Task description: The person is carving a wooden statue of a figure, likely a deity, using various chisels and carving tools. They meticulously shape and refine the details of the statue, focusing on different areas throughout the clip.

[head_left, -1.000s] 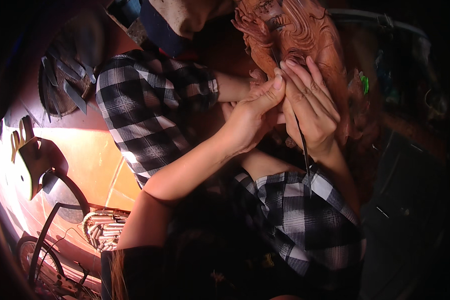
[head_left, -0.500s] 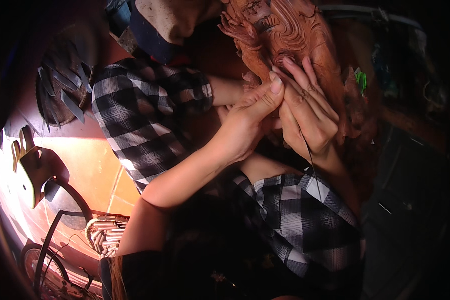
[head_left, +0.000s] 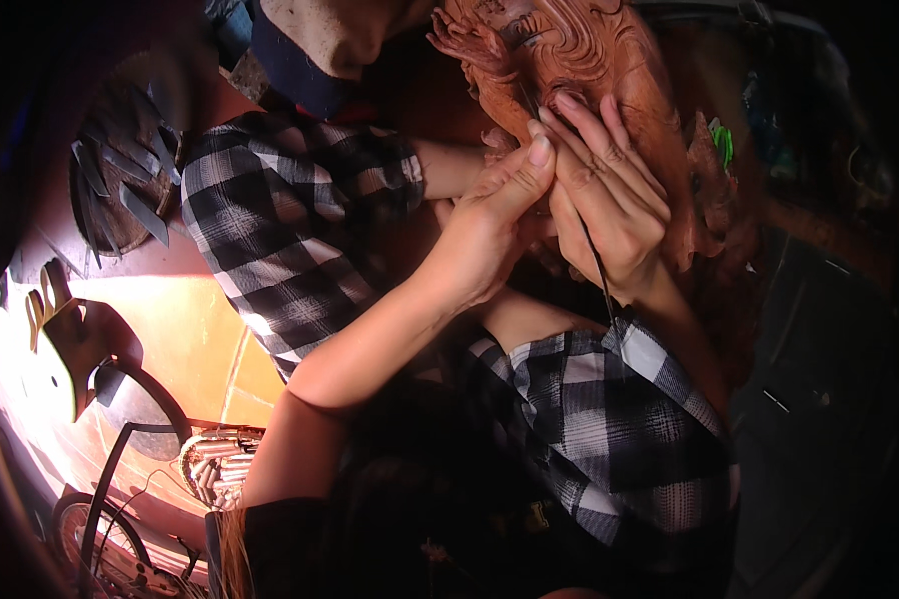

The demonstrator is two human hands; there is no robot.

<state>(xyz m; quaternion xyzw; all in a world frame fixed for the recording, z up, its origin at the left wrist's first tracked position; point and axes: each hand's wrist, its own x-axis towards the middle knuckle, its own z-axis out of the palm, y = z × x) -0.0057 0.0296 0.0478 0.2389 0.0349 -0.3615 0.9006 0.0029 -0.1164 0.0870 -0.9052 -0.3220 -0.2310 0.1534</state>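
The reddish-brown wood carving (head_left: 579, 60) stands at the upper centre of the frame. A thin dark tool (head_left: 597, 258) slants down from it, past the hands, toward the checkered sleeve (head_left: 659, 359). The left hand (head_left: 499, 225) is closed, its thumb and fingers pinching around the tool near the carving; the right hand (head_left: 614, 210) lies against it, fingers extended and close together, fingertips at the wood. At lower left, a round basket (head_left: 185, 461) holds many pale cylindrical pieces (head_left: 222, 467). At upper left, a round dark tray (head_left: 117, 232) carries several flat grey blades (head_left: 143, 213). A yellowish mark (head_left: 538, 514) at lower centre is too dim to read.
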